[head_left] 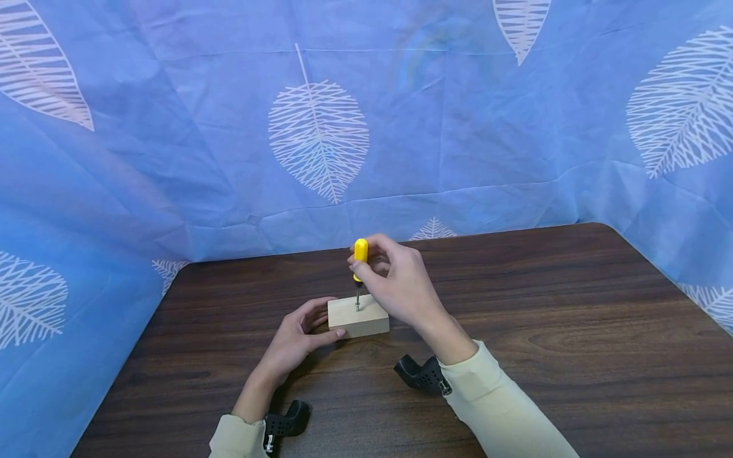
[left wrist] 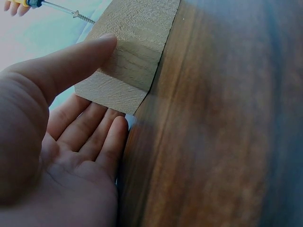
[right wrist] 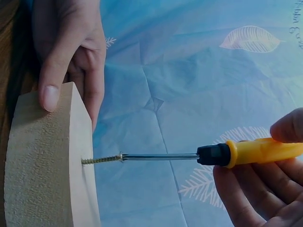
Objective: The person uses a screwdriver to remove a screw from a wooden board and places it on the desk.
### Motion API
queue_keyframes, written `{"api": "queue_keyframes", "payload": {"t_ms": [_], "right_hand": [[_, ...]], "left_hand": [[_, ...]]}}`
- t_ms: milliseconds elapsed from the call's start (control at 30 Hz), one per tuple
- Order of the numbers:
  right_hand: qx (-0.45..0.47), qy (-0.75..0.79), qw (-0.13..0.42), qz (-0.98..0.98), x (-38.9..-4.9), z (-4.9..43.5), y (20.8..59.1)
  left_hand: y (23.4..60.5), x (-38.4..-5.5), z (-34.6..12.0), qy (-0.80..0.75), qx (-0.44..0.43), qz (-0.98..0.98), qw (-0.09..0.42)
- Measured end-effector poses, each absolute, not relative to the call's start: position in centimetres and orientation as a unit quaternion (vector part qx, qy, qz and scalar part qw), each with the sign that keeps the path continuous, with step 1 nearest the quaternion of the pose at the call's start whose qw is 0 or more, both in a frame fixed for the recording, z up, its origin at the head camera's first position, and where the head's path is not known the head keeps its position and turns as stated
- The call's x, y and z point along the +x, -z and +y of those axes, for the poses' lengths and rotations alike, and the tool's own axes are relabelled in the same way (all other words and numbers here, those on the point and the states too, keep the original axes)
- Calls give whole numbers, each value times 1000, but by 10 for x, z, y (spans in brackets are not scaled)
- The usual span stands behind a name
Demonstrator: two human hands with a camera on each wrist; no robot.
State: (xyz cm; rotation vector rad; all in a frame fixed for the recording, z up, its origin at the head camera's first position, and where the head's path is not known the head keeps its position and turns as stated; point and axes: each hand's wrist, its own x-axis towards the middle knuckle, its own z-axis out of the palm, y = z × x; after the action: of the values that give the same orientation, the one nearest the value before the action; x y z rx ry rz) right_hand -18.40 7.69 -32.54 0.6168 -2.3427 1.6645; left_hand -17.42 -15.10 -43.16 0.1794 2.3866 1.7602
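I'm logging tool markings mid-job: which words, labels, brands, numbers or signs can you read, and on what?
Nothing reads with certainty.
Cloth: lettering at the right wrist view's top right, sideways, faint and cut off; not legible.
Left mount and right mount: pale marks, too small to tell if they are text.
Screwdriver, screw, block: none visible.

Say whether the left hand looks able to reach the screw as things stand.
Probably yes, if the left hand lets go of the wooden block: the screw stands partly exposed above it, with the screwdriver at its head.
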Motion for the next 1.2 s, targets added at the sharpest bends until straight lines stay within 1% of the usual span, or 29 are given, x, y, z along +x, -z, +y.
{"api": "queue_keyframes", "payload": {"t_ms": [200,467,733,1200], "right_hand": [[194,-555,114,-801,-185,77,327],[208,-544,143,-800,-186,77,327],[186,-547,125,-806,-186,76,325],[184,-555,121,-802,-186,76,325]], "left_hand": [[432,-174,-151,-587,54,803,82],[433,-175,-151,-592,43,800,83],[431,-174,-152,-588,52,803,82],[431,-174,-152,-591,55,800,85]]}}
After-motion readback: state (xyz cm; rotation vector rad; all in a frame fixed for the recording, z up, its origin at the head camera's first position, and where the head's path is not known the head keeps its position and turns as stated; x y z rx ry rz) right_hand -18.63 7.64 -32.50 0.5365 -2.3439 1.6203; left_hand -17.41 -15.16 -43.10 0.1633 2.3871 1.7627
